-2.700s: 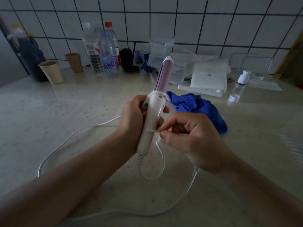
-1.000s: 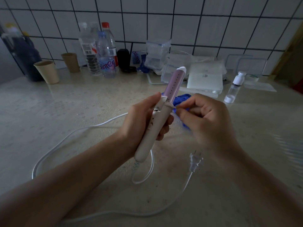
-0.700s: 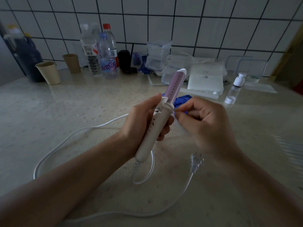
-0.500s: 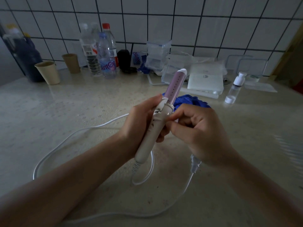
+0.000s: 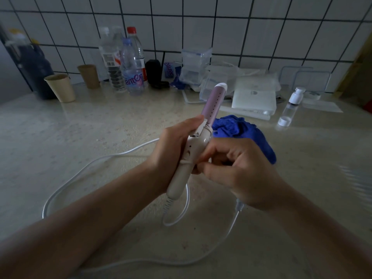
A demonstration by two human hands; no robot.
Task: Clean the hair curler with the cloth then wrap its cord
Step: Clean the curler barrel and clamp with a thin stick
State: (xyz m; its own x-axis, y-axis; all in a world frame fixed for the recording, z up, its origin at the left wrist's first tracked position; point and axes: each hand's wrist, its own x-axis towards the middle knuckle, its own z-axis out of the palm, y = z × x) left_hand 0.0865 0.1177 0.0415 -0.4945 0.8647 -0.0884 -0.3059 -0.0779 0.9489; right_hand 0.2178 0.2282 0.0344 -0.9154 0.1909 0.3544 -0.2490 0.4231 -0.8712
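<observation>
The hair curler [image 5: 213, 101] has a pink barrel and a white handle and points up and away from me. My left hand [image 5: 171, 154] grips its handle, thumb up at the clamp lever. My right hand [image 5: 237, 170] pinches the white cord [image 5: 86, 168] against the handle's right side, and one strand crosses the handle. The rest of the cord loops over the counter to the left and under my forearms; its plug [image 5: 240, 206] lies below my right wrist. The blue cloth [image 5: 241, 129] sits crumpled on the counter behind my right hand.
Along the tiled wall stand two paper cups [image 5: 60, 87], several plastic bottles [image 5: 131, 77], a dark jug [image 5: 34, 63], clear plastic boxes [image 5: 195, 63], a white flat device [image 5: 253, 97] and a small pump bottle [image 5: 289, 107]. The beige counter [image 5: 70, 137] spreads left and right.
My right hand came down from beside the barrel's base to the middle of the handle, drawing the cord across it. The blue cloth behind it is uncovered again. My left hand keeps its grip.
</observation>
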